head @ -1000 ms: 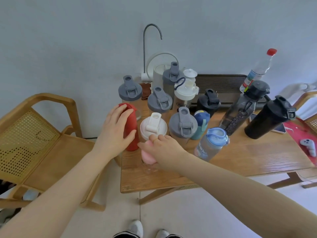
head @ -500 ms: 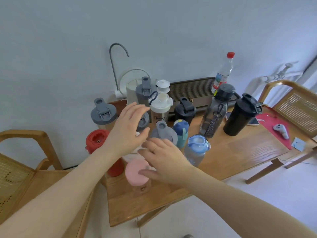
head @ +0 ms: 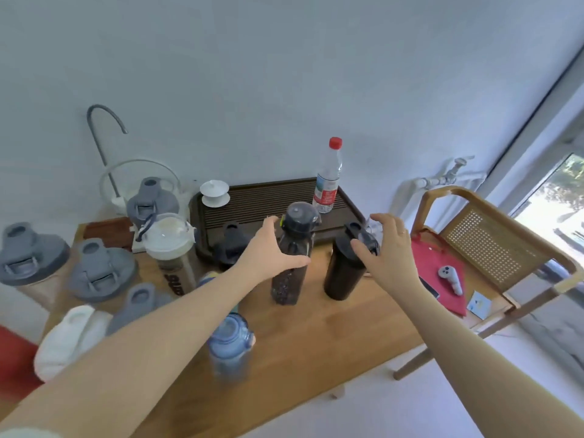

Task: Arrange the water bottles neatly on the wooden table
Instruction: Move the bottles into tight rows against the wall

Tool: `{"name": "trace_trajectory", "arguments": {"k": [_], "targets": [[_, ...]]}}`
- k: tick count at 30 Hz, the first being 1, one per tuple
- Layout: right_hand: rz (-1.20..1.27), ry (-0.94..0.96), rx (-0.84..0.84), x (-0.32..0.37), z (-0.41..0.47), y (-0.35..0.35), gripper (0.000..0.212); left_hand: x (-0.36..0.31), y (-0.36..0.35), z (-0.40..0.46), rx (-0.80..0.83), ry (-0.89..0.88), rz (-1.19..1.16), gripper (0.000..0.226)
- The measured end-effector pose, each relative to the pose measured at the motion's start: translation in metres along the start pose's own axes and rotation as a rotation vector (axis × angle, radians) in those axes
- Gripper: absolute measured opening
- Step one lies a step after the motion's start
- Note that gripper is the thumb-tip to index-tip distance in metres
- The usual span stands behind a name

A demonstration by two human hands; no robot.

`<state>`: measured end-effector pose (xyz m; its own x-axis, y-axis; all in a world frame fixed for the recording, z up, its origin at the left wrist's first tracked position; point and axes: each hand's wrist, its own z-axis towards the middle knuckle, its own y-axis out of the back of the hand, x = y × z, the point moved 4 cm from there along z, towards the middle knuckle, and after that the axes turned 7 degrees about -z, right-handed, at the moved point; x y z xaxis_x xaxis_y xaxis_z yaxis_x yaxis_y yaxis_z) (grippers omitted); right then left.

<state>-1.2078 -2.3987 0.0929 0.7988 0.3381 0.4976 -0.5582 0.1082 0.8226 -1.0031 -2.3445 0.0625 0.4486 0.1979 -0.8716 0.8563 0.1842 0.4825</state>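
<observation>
Many water bottles stand on the wooden table (head: 319, 343). My left hand (head: 268, 248) wraps a smoky dark bottle (head: 289, 279) at mid-table, thumb across its front. Just right of it stands a black bottle (head: 341, 273); my right hand (head: 390, 251) hovers at its lid with fingers spread and the thumb against its side. A blue bottle (head: 229, 346) stands nearer me. At the left sit several grey-lidded shakers (head: 99, 268), a white-lidded one (head: 72, 333) and a clear-lidded bottle (head: 172, 238). A black-lidded bottle (head: 232, 245) is partly hidden behind my left arm.
A dark slatted tea tray (head: 268, 200) at the back holds a red-capped plastic bottle (head: 328, 181) and a white lidded cup (head: 215, 192). A red cloth (head: 442, 270) with a grey controller (head: 450, 278) lies at the right, beside a cane chair (head: 493, 248).
The view swung right. Both hands left the red and pink bottles at the left and moved to the two dark bottles at the right.
</observation>
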Motion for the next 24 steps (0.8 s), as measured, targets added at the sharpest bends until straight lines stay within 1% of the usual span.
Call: {"name": "trace_trajectory", "arguments": {"k": [2, 4, 6, 8, 9, 12, 15, 20, 22, 24], "targets": [[0.035, -0.091, 0.127, -0.029, 0.011, -0.01, 0.073, 0.005, -0.022, 0.009, -0.097, 0.081, 0.003, 0.1], [0.064, -0.142, 0.245, -0.049, 0.019, -0.023, 0.088, 0.01, -0.033, 0.014, -0.229, 0.135, 0.009, 0.096], [0.048, -0.127, 0.322, -0.06, 0.026, -0.034, 0.102, 0.013, -0.04, 0.018, -0.32, 0.162, 0.024, 0.091], [-0.045, -0.06, 0.374, -0.064, 0.033, -0.041, 0.116, 0.013, -0.045, 0.02, -0.347, 0.181, 0.064, 0.087], [-0.108, -0.011, 0.394, -0.065, 0.038, -0.044, 0.119, 0.012, -0.046, 0.02, -0.357, 0.187, 0.082, 0.085], [-0.239, 0.111, 0.416, -0.061, 0.048, -0.051, 0.113, 0.007, -0.044, 0.018, -0.392, 0.172, 0.106, 0.075], [-0.249, 0.15, 0.399, -0.055, 0.058, -0.053, 0.104, -0.007, -0.031, 0.01, -0.433, 0.088, 0.073, 0.072], [-0.092, 0.143, 0.39, -0.043, 0.062, -0.052, 0.093, -0.055, 0.014, -0.006, -0.505, -0.111, -0.06, 0.069], [0.001, 0.185, 0.35, -0.029, 0.065, -0.042, 0.088, -0.071, 0.037, -0.013, -0.579, -0.167, -0.097, 0.067], [0.104, 0.252, 0.275, -0.006, 0.07, -0.023, 0.084, -0.082, 0.06, -0.022, -0.659, -0.213, -0.107, 0.066]]}}
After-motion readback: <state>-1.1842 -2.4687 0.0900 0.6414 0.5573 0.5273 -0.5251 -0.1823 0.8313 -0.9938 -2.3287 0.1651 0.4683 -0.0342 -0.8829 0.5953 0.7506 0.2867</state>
